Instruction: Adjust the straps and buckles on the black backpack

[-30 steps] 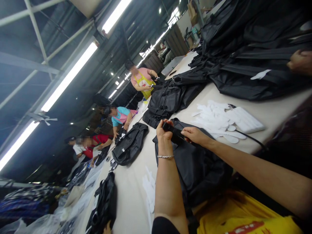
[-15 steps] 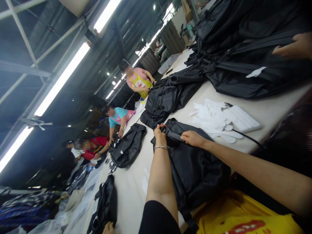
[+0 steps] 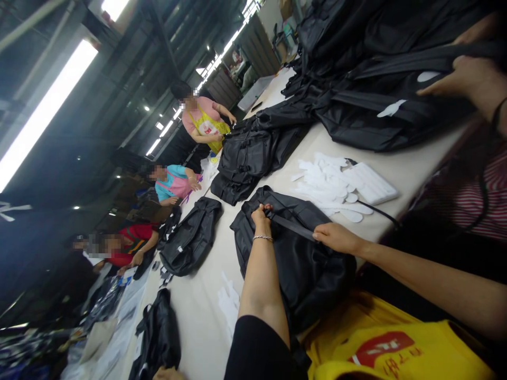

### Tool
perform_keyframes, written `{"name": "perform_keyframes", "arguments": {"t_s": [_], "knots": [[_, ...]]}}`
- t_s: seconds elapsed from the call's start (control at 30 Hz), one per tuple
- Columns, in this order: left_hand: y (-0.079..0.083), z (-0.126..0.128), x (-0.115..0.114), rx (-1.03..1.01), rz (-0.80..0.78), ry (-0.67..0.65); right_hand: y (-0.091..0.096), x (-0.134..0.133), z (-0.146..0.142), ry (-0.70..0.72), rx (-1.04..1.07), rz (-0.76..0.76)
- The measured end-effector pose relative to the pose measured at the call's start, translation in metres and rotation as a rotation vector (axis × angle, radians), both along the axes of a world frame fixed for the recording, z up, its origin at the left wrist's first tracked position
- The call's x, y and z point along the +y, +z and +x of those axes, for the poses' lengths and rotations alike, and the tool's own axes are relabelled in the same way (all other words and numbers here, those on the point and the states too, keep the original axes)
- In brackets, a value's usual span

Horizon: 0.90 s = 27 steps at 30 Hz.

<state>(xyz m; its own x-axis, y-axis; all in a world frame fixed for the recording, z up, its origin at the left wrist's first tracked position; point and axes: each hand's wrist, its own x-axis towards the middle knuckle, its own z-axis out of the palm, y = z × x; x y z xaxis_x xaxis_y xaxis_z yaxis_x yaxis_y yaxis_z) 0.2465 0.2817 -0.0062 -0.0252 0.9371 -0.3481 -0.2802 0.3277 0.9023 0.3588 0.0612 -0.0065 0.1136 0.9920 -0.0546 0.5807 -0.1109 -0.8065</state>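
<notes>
A black backpack (image 3: 304,264) lies on the long pale table (image 3: 206,311) in front of me. A black strap (image 3: 291,226) runs across its top. My left hand (image 3: 261,215), with a thin bracelet at the wrist, is closed on the far end of the strap. My right hand (image 3: 335,237) pinches the strap's near end, and the strap is stretched straight between both hands.
White foam pieces (image 3: 336,182) lie right of the backpack. More black bags (image 3: 249,158) and a big heap (image 3: 380,68) sit farther along the table. A co-worker's hand (image 3: 463,79) holds a strap at the right. Other people stand along the left side.
My hands have drawn apart along the strap, which now lies longer and taut between them. The view tilted down and right; the co-worker's hand at the right shifted onto a strap.
</notes>
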Motion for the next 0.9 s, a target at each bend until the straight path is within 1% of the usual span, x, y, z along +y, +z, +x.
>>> {"name": "perform_keyframes", "arguments": {"t_s": [0.07, 0.13, 0.2, 0.23, 0.3, 0.4, 0.43, 0.5, 0.53, 0.63, 0.7, 0.73, 0.77, 0.83, 0.87, 0.9], "knots": [[-0.004, -0.003, -0.006, 0.0, 0.01, 0.001, -0.008, 0.0, 0.0, 0.02, -0.094, -0.082], [-0.002, -0.006, -0.012, -0.009, 0.031, -0.006, -0.015, 0.004, 0.001, 0.053, -0.159, -0.182], [0.006, -0.01, -0.019, -0.027, 0.056, -0.032, -0.019, 0.008, 0.001, 0.088, -0.183, -0.248], [0.013, -0.011, -0.022, -0.048, 0.065, -0.072, -0.02, 0.01, 0.001, 0.102, -0.186, -0.267], [0.028, -0.014, -0.032, -0.106, 0.077, -0.214, -0.02, 0.011, 0.0, 0.115, -0.19, -0.282], [0.049, -0.017, -0.053, -0.163, 0.113, -0.514, -0.018, 0.008, -0.001, 0.121, -0.191, -0.251], [0.054, -0.017, -0.061, -0.158, 0.133, -0.593, -0.018, 0.008, -0.001, 0.123, -0.191, -0.24], [0.062, -0.018, -0.075, -0.129, 0.182, -0.686, -0.019, 0.009, 0.0, 0.144, -0.174, -0.25], [0.065, -0.018, -0.08, -0.112, 0.207, -0.688, -0.019, 0.01, 0.0, 0.163, -0.154, -0.271], [0.072, -0.015, -0.09, -0.056, 0.263, -0.624, -0.019, 0.014, 0.003, 0.238, -0.075, -0.343], [0.077, -0.012, -0.095, -0.034, 0.288, -0.623, -0.015, 0.013, 0.006, 0.273, -0.048, -0.352], [0.08, -0.01, -0.1, -0.027, 0.302, -0.637, -0.011, 0.01, 0.007, 0.267, -0.06, -0.336], [0.082, -0.009, -0.108, -0.016, 0.317, -0.644, -0.006, 0.005, 0.009, 0.23, -0.098, -0.308], [0.086, -0.009, -0.132, 0.056, 0.358, -0.626, 0.005, -0.013, 0.013, 0.094, -0.219, -0.229], [0.087, -0.013, -0.149, 0.138, 0.38, -0.629, 0.012, -0.025, 0.014, 0.028, -0.269, -0.189], [0.088, -0.019, -0.168, 0.257, 0.404, -0.648, 0.019, -0.038, 0.016, -0.005, -0.284, -0.164]]}}
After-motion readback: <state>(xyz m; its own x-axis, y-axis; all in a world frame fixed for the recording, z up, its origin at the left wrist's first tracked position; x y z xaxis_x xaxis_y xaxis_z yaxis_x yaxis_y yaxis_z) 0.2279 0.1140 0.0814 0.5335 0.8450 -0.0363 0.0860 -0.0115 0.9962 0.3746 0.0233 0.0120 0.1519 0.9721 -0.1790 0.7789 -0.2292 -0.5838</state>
